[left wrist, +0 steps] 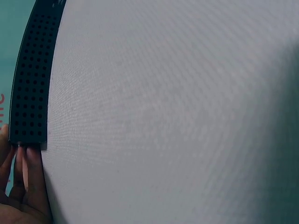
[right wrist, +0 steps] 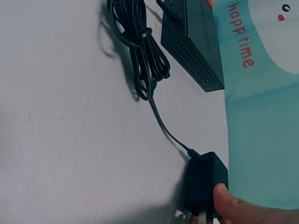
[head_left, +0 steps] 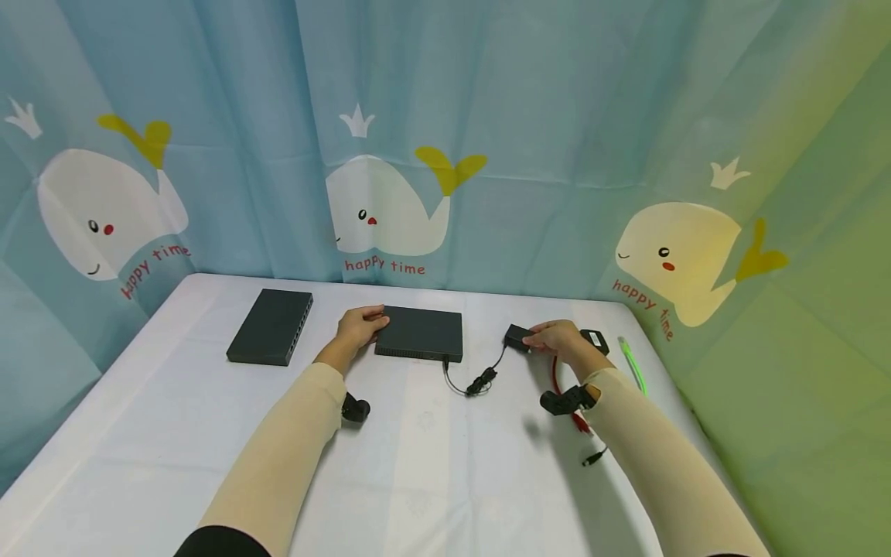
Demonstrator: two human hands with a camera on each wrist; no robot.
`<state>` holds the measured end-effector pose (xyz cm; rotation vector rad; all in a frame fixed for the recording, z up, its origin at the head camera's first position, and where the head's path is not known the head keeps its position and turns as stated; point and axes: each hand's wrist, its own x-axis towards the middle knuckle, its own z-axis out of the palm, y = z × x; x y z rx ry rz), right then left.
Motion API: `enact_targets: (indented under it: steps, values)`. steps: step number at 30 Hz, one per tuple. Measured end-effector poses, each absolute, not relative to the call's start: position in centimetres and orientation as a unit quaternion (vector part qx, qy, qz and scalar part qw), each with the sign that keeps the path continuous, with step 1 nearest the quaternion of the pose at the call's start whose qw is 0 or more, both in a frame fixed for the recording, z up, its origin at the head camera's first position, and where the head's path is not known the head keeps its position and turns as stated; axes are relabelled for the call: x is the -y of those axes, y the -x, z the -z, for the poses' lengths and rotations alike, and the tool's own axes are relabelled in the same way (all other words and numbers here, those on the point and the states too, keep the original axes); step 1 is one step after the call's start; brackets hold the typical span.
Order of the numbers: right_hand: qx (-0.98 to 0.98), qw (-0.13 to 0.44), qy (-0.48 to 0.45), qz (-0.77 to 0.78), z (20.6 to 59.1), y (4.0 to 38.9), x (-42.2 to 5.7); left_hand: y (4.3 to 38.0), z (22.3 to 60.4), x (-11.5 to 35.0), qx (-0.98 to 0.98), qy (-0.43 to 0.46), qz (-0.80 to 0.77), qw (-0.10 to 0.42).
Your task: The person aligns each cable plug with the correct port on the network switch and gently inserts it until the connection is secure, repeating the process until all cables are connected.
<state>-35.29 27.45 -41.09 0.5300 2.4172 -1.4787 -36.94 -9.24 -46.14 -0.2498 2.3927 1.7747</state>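
My left hand (head_left: 357, 328) grips the left end of a flat black network switch (head_left: 421, 333) lying on the table; in the left wrist view its fingertips meet the end beside a perforated side panel (left wrist: 32, 79). With thumb and fingers my right hand (head_left: 562, 340) pinches a small black power adapter (head_left: 517, 338), whose prongs are mostly hidden by the hand. A thin cable, tied in a bundle (right wrist: 140, 46), runs from the adapter to a plug (head_left: 446, 362) in the near side of the switch.
A second black network switch (head_left: 270, 327) with a row of ports lies at the left. Beyond my right hand are another black adapter (head_left: 595, 340), a green cable (head_left: 632, 365) and a red cable (head_left: 579, 422). A barrel plug (head_left: 594, 458) lies nearer. A whale-print curtain (head_left: 543, 155) borders the table.
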Motion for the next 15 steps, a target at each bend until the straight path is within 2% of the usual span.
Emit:
enact_targets:
  steps: [15]
  values:
    - [-0.804, 0.134, -0.207, 0.540, 41.2, 35.7, -26.3, 36.8, 46.0, 9.2, -0.795, 0.085, -0.596, 0.078]
